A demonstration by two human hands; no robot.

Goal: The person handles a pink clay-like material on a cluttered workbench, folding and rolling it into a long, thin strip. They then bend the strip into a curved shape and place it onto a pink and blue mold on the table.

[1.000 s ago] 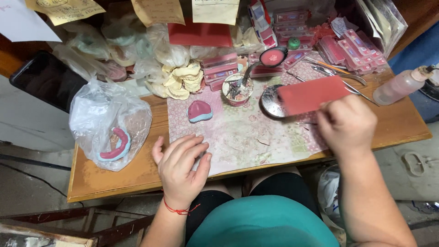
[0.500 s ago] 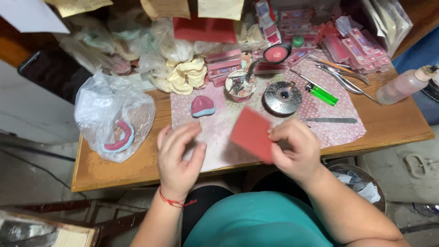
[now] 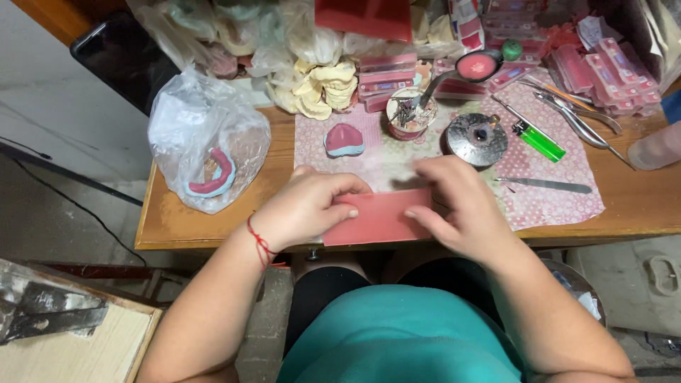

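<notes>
A flat rectangular pink wax sheet (image 3: pixel 379 218) lies between both my hands at the near edge of the wooden table (image 3: pixel 177 227). My left hand (image 3: pixel 305 206) grips its left end with the thumb on top. My right hand (image 3: pixel 457 206) pinches its right end, fingers curled over the sheet. A red string is tied around my left wrist. Beyond the hands, a small pink denture base on a blue mould (image 3: pixel 344 140) sits on the patterned mat (image 3: pixel 560 202).
A clear plastic bag (image 3: pixel 206 145) holding a pink arch stands at the left. A round metal burner (image 3: pixel 477 138), green lighter (image 3: pixel 539 140), metal knife (image 3: pixel 546 186), pliers (image 3: pixel 578 120), a cup of tools (image 3: pixel 409 113), plaster casts (image 3: pixel 323 92) and pink wax boxes (image 3: pixel 610 74) crowd the back.
My right hand carried the pink sheet from the back right of the table down to the near edge. My left hand rose from the mat and took hold of its left end.
</notes>
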